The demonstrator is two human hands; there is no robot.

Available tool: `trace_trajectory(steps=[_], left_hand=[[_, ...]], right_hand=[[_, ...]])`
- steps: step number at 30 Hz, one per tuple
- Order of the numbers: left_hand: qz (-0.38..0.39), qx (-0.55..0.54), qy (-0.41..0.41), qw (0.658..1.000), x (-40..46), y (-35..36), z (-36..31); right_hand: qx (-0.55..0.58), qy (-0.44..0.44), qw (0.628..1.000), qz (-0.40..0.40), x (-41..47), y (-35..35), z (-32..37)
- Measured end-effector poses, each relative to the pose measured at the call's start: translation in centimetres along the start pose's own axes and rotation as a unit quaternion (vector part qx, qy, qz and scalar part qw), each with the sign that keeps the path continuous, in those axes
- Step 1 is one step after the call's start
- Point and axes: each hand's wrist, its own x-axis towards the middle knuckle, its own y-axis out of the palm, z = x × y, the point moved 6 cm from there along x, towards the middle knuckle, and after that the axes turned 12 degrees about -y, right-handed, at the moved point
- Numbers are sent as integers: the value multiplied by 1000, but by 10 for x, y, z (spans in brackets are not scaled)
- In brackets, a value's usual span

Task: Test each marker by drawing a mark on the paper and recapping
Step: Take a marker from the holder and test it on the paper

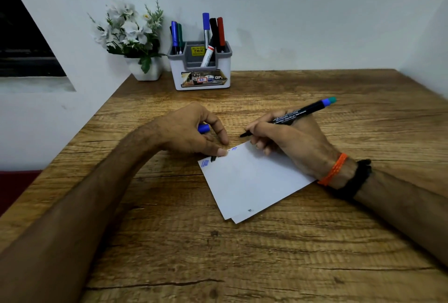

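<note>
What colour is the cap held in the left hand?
Blue cap, in the left hand; head view.

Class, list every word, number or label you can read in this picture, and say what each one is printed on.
"42": small white tag on the front label of the grey and white plastic pen holder.
"OPE", cut off: same front label.
"49.00": yellow price sticker inside the holder; its top line is too small.
White print on the black marker in the right hand: too blurred.
Blue marks on the white paper: not legible.
</note>
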Motion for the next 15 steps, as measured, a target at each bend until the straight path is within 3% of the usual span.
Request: trace_trajectory(steps=[5, 10, 15], left_hand=[[-18, -10, -1, 1000, -1, -3, 2], [-57, -111, 6, 992, -5, -15, 5], [-77, -145, 33, 986, -4, -17, 7]], right_hand=[[77, 29, 997, 1, 2, -2, 0], [127, 30, 991, 18, 4, -4, 8], [154, 37, 986, 48, 7, -7, 13]])
